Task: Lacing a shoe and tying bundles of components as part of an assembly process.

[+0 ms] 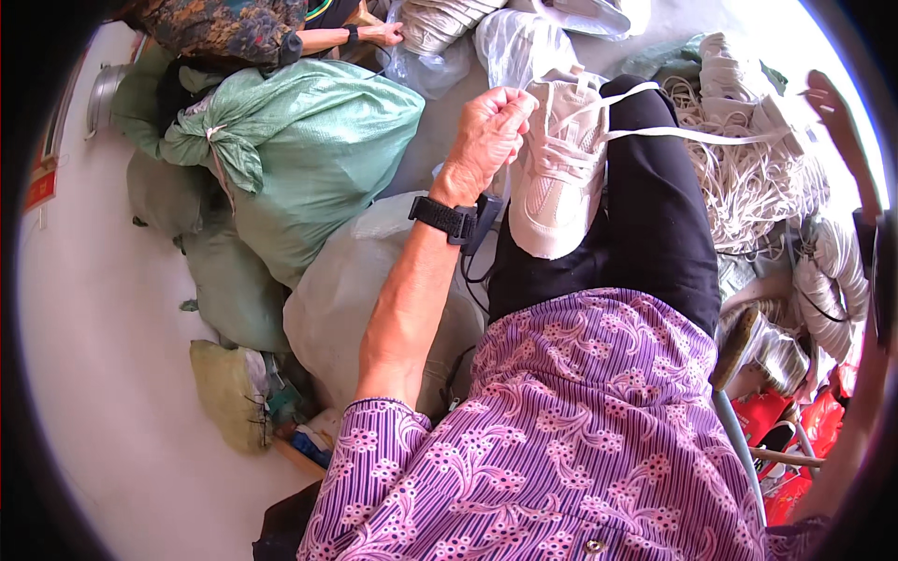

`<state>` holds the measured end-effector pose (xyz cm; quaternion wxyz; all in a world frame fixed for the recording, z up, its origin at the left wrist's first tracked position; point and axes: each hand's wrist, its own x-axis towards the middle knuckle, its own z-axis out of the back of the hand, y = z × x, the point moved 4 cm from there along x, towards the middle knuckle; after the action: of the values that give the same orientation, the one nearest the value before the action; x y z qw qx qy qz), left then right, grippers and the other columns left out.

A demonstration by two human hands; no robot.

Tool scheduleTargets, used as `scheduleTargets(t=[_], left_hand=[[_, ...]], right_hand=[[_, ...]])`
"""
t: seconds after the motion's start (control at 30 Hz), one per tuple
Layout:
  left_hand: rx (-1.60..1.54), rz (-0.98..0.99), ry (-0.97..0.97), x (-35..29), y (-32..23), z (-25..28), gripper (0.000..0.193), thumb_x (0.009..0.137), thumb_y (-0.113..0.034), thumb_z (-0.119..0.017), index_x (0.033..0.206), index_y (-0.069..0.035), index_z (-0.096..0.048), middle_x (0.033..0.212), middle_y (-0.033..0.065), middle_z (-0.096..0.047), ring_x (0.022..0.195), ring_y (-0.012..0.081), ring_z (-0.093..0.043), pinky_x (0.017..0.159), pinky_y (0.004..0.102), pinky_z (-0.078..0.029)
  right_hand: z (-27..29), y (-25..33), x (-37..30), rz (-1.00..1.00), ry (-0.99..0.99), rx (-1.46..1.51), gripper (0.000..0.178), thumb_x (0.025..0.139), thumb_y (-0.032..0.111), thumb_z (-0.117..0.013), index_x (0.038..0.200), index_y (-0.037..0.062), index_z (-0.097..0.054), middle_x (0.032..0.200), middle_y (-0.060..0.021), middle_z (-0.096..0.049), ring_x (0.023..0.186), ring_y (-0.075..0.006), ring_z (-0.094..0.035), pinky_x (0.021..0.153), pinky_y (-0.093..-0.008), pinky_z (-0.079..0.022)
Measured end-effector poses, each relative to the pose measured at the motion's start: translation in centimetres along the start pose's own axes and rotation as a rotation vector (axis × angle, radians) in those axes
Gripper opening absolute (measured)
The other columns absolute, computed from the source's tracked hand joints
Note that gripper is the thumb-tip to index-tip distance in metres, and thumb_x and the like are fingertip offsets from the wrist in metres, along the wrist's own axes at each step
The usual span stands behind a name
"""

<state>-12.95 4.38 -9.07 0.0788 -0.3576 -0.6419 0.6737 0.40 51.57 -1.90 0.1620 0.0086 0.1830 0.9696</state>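
Observation:
A white lace-up sneaker [558, 178] rests on my black-trousered lap, toe toward me. Its white shoelace [645, 134] crosses the tongue, and two loose stretches run off to the right, one long and nearly straight. My left hand [491, 136] is closed in a pinch at the shoe's left edge, by the upper eyelets, apparently on the lace; the fingers hide most of what they grip. Far out at the right rim, my right hand [837, 126] is raised with fingers stretched, distorted by the picture's edge. The long lace's end appears apart from it.
Tied green sacks [318, 140] and a white sack [351, 290] stand to my left. A heap of white laces [739, 178] lies at right, with bundled white shoe parts [832, 280] and red bags [814, 421] nearer. Across from me is another person's hand [382, 35].

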Motion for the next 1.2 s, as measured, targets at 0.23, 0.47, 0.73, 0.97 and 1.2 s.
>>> scheduleTargets(t=[0.23, 0.47, 0.73, 0.97, 1.2], left_hand=[[0.104, -0.020, -0.032, 0.7, -1.1, 0.2, 0.019, 0.090, -0.026, -0.061, 0.094, -0.007, -0.062, 0.066, -0.0050, -0.050, 0.048, 0.0021, -0.043, 0.041, 0.0168, -0.033], [0.272, -0.157, -0.017, 0.8, -1.8, 0.0, 0.021, 0.090, -0.027, -0.061, 0.092, -0.007, -0.065, 0.066, -0.0064, -0.051, 0.050, 0.0003, -0.042, 0.044, 0.0161, -0.033], [0.452, -0.294, 0.019, 0.7, -2.1, -1.2, 0.025, 0.089, -0.028, -0.062, 0.094, -0.004, -0.069, 0.068, -0.0051, -0.056, 0.059, 0.0009, -0.047, 0.052, 0.0179, -0.037], [0.672, -0.229, 0.411, 2.7, -2.7, -5.7, 0.024, 0.082, -0.021, -0.066, 0.098, -0.003, -0.068, 0.075, 0.0006, -0.064, 0.070, 0.0083, -0.057, 0.068, 0.0246, -0.046], [0.532, -0.114, 0.372, 3.1, -1.1, -5.6, 0.019, 0.081, -0.019, -0.068, 0.089, -0.002, -0.070, 0.068, -0.0014, -0.060, 0.062, 0.0069, -0.053, 0.058, 0.0236, -0.044]], right_hand=[[-16.2, 24.5, -1.0, 0.614, -0.116, 0.191, 0.026, 0.078, 0.010, -0.061, 0.104, 0.0059, -0.059, 0.101, -0.0126, -0.058, 0.095, -0.0327, -0.057, 0.082, -0.0426, -0.047], [-17.3, 24.9, -0.2, 0.574, -0.013, 0.049, 0.008, 0.085, 0.013, -0.053, 0.086, 0.0053, -0.056, 0.086, -0.0111, -0.059, 0.089, -0.0321, -0.057, 0.073, -0.0444, -0.046], [-12.7, 26.0, -2.6, 0.496, 0.065, 0.394, 0.015, 0.088, 0.015, -0.052, 0.084, 0.0000, -0.052, 0.067, -0.0134, -0.055, 0.060, -0.0268, -0.057, 0.058, -0.0380, -0.045], [-9.7, 21.7, -4.0, -0.027, 0.254, 1.436, 0.016, 0.093, 0.021, -0.054, 0.101, 0.0075, -0.058, 0.063, 0.0095, -0.041, 0.055, 0.0002, -0.038, 0.060, -0.0217, -0.042], [-7.0, 11.9, -5.4, 0.054, 0.325, 2.195, 0.033, 0.099, 0.009, -0.039, 0.129, -0.0041, -0.040, 0.072, 0.0026, -0.041, 0.053, -0.0046, -0.031, 0.071, -0.0228, -0.038]])
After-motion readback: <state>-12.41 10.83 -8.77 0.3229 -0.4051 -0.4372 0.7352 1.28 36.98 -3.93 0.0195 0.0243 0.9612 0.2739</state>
